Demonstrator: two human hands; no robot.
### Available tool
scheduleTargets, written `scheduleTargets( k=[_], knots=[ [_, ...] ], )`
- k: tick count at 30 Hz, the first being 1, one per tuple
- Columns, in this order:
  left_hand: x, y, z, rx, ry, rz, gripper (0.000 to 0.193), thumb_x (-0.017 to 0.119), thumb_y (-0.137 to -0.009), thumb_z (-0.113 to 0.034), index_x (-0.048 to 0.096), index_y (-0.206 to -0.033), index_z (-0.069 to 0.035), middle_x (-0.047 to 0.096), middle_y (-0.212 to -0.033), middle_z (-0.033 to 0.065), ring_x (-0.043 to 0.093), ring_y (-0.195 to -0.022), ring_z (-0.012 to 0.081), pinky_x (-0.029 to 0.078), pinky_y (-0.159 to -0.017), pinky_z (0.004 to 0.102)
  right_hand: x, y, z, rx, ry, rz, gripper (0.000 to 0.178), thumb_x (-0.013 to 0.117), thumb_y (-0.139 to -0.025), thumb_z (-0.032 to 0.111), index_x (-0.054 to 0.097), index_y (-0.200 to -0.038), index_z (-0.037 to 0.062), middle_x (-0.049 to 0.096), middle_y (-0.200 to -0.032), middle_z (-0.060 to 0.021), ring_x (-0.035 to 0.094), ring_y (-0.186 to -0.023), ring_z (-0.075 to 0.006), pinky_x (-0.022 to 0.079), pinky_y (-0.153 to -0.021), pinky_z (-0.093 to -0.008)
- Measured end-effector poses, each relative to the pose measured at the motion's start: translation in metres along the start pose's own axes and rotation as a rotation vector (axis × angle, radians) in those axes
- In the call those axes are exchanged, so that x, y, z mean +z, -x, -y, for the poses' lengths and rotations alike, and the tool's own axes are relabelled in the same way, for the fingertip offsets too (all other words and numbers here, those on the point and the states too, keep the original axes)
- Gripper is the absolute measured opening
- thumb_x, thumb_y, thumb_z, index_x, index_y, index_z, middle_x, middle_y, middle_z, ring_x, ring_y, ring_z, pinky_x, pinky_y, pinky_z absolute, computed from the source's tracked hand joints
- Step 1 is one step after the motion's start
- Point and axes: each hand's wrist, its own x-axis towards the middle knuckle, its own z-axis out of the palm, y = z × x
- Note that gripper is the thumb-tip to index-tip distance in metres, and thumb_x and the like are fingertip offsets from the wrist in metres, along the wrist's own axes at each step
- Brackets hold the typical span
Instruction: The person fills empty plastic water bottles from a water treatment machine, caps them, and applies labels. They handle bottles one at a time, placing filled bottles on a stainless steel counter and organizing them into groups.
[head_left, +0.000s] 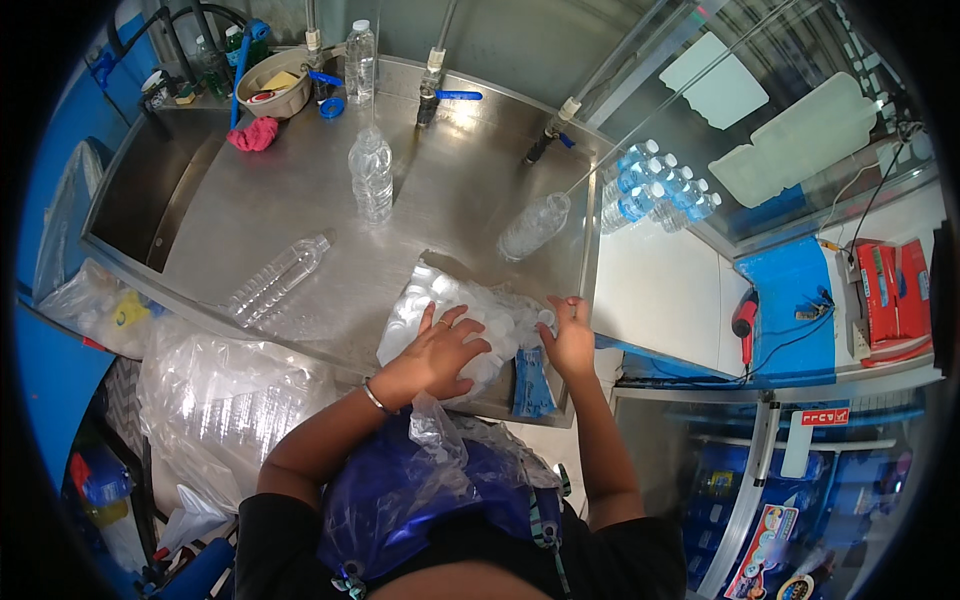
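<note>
At the front edge of the steel basin (300, 180) lies a clear plastic bag of white bottle caps (410, 305). My left hand (440, 350) rests on the bag with its fingers spread. At the bag's right side, my right hand (570, 340) has its fingers bent, with a white bottle cap (546, 317) between thumb and forefinger. A bundle of blue labels (534, 384) lies just below, between my hands. Beyond them, clear uncapped bottles stand in the basin: one bottle (372, 178) at centre, another bottle (535, 228) at right. A clear bottle (282, 278) lies on its side at left.
Taps with blue handles (455, 95) line the back. A beige bowl (275, 85) and a pink cloth (254, 134) are at back left. Capped, blue-labelled bottles (655, 188) stand on the white counter to the right, near a red heat gun (744, 315). Clear plastic bags (220, 410) fill the lower left.
</note>
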Motion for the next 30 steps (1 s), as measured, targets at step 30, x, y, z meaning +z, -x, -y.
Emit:
scheduleTargets(
  k=[30],
  knots=[
    [0.124,-0.103,-0.039,0.426,-0.176,0.004,0.009,0.063,-0.073,-0.012,0.070,-0.073,-0.005,0.067,-0.078,0.0128,0.068,-0.077,0.0284,0.055,-0.069,0.0385,-0.007,0.153,-0.010,-0.210,0.025,0.268,0.004,0.063,-0.078,0.004,0.060,-0.079,0.0047,0.052,-0.090,-0.0134,0.053,-0.088,-0.0340,0.044,-0.076,-0.0430]
  ],
)
